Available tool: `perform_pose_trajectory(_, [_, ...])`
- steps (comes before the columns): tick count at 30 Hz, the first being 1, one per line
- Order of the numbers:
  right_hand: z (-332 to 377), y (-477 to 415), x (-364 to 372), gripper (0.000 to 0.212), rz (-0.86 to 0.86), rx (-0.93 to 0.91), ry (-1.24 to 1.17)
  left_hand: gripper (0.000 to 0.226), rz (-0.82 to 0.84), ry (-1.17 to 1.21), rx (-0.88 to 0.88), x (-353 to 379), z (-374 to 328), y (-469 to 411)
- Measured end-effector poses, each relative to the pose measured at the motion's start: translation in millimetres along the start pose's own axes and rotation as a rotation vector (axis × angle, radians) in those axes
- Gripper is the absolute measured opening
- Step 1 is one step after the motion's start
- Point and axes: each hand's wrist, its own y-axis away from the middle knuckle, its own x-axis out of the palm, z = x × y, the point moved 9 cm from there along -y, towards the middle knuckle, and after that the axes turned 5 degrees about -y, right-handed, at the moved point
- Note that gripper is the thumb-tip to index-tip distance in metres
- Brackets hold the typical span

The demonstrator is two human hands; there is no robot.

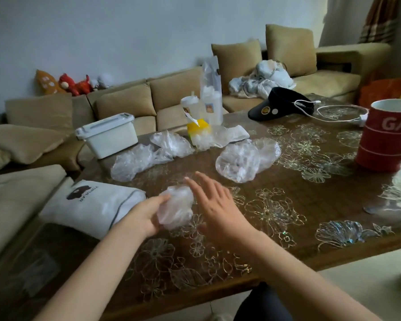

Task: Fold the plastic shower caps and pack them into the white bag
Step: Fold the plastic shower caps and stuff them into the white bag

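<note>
Holding a small bunched-up shower cap [177, 208], the left hand [145, 215] has its thumb and fingers curled round it, low over the table [310, 195]. The right hand [215, 202] is let go, with its fingers straight and spread. It sits just beside the cap on the other side, and I cannot tell if it touches the plastic. The white bag [90, 205] lies flat just beside the left hand, on its outer side, and I cannot see the bag's mouth from here. More loose caps [241, 161] lie spread out past the fingertips of both hands, not folded yet. I think this cap is folded small and is ready to go in the bag. The next move needs the free right hand to find the bag's opening and hold it wide. Then the left hand can push the cap in before it puffs open.
</note>
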Motion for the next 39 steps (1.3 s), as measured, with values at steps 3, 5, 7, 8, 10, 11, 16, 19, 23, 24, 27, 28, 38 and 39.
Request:
perform_pose_trajectory(3, [42,3,20,0.069,-0.066,-0.228,-0.020,0.020,-0.041,-0.028,0.010,-1,3,4])
perform_pose_trajectory(5, [50,2,13,0.041,-0.133,-0.311,-0.070,0.028,0.031,0.025,-0.050,5,7,1])
perform_pose_trajectory(7, [48,1,8,0.029,-0.113,-0.310,-0.120,0.039,0.091,0.134,-0.129,10,12,2])
perform_pose_trajectory(8, [43,1,7,0.028,-0.110,-0.295,-0.124,0.040,0.116,0.157,-0.141,12,12,0])
perform_pose_trajectory(10, [36,0,5,0.031,-0.087,-0.259,-0.157,0.041,0.182,0.208,-0.118,18,11,5])
perform_pose_trajectory(11, [32,-2,5,0.033,-0.066,-0.224,-0.200,0.038,0.221,0.235,-0.082,22,8,7])
perform_pose_trajectory(16, [12,-5,12,0.017,0.055,0.063,-0.590,0.026,0.260,0.202,0.128,23,2,17])
perform_pose_trajectory(19, [1,-9,12,0.026,0.045,0.198,-0.653,0.028,0.316,0.169,0.174,27,1,23])
perform_pose_trajectory(23, [-7,-10,10,0.033,0.009,0.281,-0.772,0.049,0.461,0.153,0.237,36,1,36])
perform_pose_trajectory(24, [-7,-10,10,0.029,0.001,0.289,-0.784,0.063,0.492,0.150,0.264,37,-1,39])
perform_pose_trajectory(27, [-9,-10,9,0.017,-0.030,0.300,-0.770,0.079,0.522,0.128,0.299,41,-1,42])
perform_pose_trajectory(28, [-10,-10,6,0.015,-0.044,0.307,-0.768,0.067,0.502,0.119,0.318,42,-2,43])
perform_pose_trajectory(38, [-33,17,-11,0.035,-0.430,0.657,-0.728,0.024,0.356,0.405,0.299,44,2,41])
perform_pose_trajectory(39, [-39,16,1,0.042,-0.370,0.748,-0.923,0.024,0.368,0.424,0.300,46,0,43])
